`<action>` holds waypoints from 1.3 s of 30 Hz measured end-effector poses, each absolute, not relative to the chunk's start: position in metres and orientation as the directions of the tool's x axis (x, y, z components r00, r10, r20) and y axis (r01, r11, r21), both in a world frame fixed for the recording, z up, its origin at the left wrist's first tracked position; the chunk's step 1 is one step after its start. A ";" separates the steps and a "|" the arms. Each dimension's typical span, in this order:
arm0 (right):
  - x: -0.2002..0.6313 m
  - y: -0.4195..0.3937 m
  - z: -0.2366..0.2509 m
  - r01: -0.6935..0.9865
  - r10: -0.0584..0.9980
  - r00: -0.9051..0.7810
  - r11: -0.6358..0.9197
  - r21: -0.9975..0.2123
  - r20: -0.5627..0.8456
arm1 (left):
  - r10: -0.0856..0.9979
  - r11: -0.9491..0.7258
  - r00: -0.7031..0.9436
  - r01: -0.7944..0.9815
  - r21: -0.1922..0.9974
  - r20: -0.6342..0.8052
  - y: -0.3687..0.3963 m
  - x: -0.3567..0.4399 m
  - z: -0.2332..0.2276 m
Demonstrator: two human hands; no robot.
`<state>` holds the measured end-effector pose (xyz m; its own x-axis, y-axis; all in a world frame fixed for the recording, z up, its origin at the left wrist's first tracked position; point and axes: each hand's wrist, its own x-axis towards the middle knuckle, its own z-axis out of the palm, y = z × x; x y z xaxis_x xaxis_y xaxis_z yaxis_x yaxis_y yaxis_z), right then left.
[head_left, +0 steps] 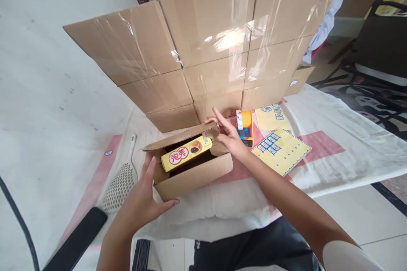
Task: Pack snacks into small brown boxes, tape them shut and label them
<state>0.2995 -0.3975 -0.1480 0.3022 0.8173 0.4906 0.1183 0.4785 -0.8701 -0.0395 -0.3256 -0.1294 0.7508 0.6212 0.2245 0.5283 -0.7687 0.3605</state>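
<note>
Small cardboard box (190,178) sits open on the white cloth (333,156) right in front of me, with a yellow snack packet (186,153) lying slantwise across its mouth, 1 end propped on the far flap. I judge the packet rests that way because it is longer than the opening is wide. My left hand (144,197) cups the box's near left corner, fingers spread and thumb along the front wall, pressing rather than gripping, which steadies the light carton. My right hand (227,133) reaches over the right side with fingers extended and open, tips touching the raised back flap beside the packet's end; it holds nothing.

The carton is plain brown corrugated board, matte and creased at the folds. Behind it stands a stack of larger cartons (206,46) sealed with glossy clear tape. To the right lie an orange and blue tape dispenser (245,127) and 2 yellow printed sheets (281,150). A white perforated ladle (122,182) lies left.
</note>
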 end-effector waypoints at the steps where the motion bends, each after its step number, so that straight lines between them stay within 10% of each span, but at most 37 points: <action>1: 0.301 -0.401 -0.145 0.146 0.799 0.256 0.525 -0.838 0.545 | 0.604 -0.785 0.756 0.509 0.355 0.251 -0.326 -0.043 -0.130; 8: 0.303 -0.432 -0.122 0.318 0.833 0.081 0.498 -0.807 0.547 | 0.888 -0.459 0.370 0.691 0.559 0.272 -0.313 -0.010 -0.107; 13: 0.353 -0.444 -0.146 0.457 0.508 0.756 0.043 -0.888 0.413 | 0.804 -0.587 0.507 0.759 0.283 0.310 -0.313 0.029 -0.087; 17: 0.378 -0.444 -0.162 0.395 0.550 0.792 -0.133 -0.909 0.264 | 0.744 -0.598 0.497 0.794 0.112 0.447 -0.348 0.044 -0.074; 20: 0.357 -0.474 -0.149 0.506 0.534 0.738 -0.036 -0.862 0.411 | 0.733 -0.672 0.508 0.644 0.366 0.453 -0.399 0.060 -0.065; 25: 0.311 -0.549 -0.117 0.820 0.476 0.336 0.276 -0.501 0.812 | 0.568 -0.256 0.818 0.275 0.927 -0.086 -0.465 0.126 -0.082; 31: 0.316 -0.581 -0.135 0.870 0.464 0.304 0.220 -0.440 0.832 | 0.474 -0.161 0.879 0.153 0.975 -0.060 -0.474 0.161 -0.096; 39: 0.339 -0.574 -0.127 0.320 0.226 0.897 0.260 -0.911 0.380 | 0.317 -0.028 0.917 0.263 0.964 -0.241 -0.522 0.131 -0.118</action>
<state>0.3387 -0.5745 -0.1271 0.8970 0.2262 0.3797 0.3199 0.2605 -0.9110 0.1310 -0.5224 -0.1176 0.9174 0.3168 -0.2407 0.2628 -0.0283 0.9644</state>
